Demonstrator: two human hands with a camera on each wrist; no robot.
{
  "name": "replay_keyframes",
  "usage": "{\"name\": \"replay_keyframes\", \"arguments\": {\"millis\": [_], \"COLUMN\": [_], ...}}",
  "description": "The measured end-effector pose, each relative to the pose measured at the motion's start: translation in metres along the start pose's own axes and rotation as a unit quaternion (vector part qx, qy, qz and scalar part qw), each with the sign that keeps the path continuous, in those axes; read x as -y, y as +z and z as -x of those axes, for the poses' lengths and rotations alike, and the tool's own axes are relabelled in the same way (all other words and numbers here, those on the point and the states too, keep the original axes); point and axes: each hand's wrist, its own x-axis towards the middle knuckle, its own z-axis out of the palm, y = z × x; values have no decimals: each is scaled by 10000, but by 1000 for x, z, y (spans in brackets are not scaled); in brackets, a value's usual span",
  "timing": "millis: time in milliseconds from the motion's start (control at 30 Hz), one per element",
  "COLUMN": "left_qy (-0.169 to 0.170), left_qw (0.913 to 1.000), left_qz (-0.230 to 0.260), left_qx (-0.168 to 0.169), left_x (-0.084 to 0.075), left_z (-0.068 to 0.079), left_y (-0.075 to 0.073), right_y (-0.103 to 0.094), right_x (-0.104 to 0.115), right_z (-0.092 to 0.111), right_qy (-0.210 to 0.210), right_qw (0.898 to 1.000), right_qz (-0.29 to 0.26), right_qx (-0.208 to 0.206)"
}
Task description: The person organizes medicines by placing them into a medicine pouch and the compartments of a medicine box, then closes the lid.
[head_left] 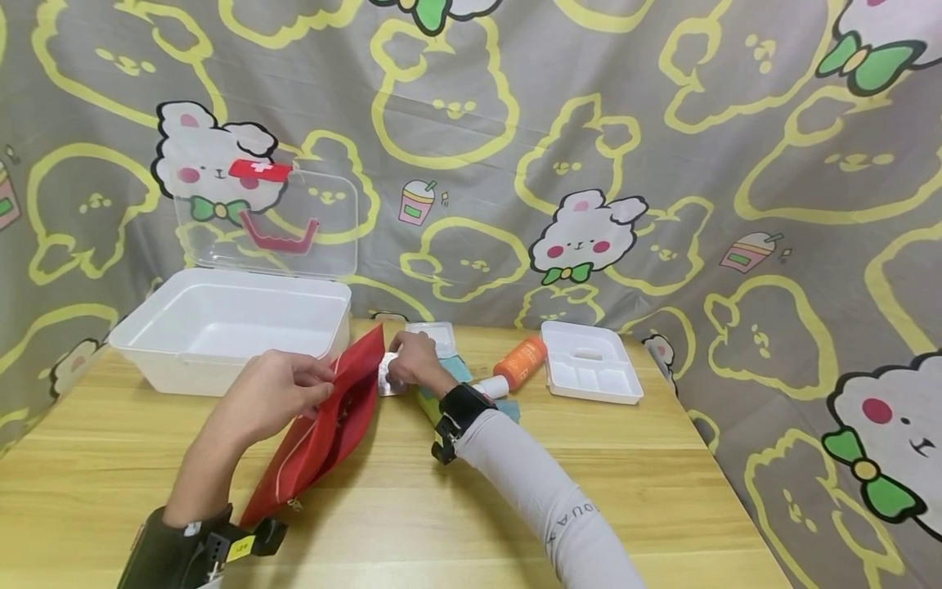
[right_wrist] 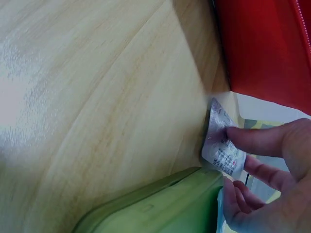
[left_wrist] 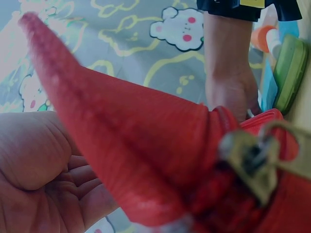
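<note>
My left hand (head_left: 274, 397) holds a red zippered pouch (head_left: 316, 450) by its upper edge, tilted over the table with its mouth gaping toward the right. Up close in the left wrist view, the pouch's red fabric and brass zipper pull (left_wrist: 252, 162) cover much of the palm. Just beyond the pouch's far end, my right hand (head_left: 415, 360) pinches a silver foil packet (right_wrist: 222, 145) with small printed text between thumb and fingers, low by the tabletop. Beside those fingers lies a green case (right_wrist: 165, 204), largely covered by the forearm in the head view.
An orange bottle with a white cap (head_left: 522, 364) lies near some blue material (head_left: 456, 370) right of the right hand. Behind is a small clear-lidded box (head_left: 439, 331). A white compartment tray (head_left: 589, 388) is at right; a white box (head_left: 162, 360) with its clear lid raised stands at left.
</note>
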Motion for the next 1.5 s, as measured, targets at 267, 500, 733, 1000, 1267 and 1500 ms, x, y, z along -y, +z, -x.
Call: {"name": "replay_keyframes", "arguments": {"millis": [267, 500, 733, 1000, 1267, 1500], "left_qy": [-19, 24, 45, 72, 45, 61], "left_qw": [10000, 10000, 10000, 10000, 10000, 10000], "left_qz": [-18, -2, 10, 31, -22, -7], "left_qx": [-24, -39, -18, -34, -24, -26], "left_x": [1, 0, 0, -2, -2, -2], "left_z": [1, 0, 1, 0, 0, 0], "left_y": [0, 2, 1, 1, 2, 2], "right_y": [-4, -11, -11, -13, -21, -26], "right_x": [-4, -8, -9, -13, -24, -29], "right_z": [5, 10, 11, 11, 17, 24], "right_qy": [-25, 153, 334, 388, 305, 434], "right_qw": [9936, 9869, 9773, 9757, 9626, 9421], "right_qz": [-918, -1530, -2084, -2153, -2692, -3325], "right_qx": [-664, -491, -178, -129, -91, 16]}}
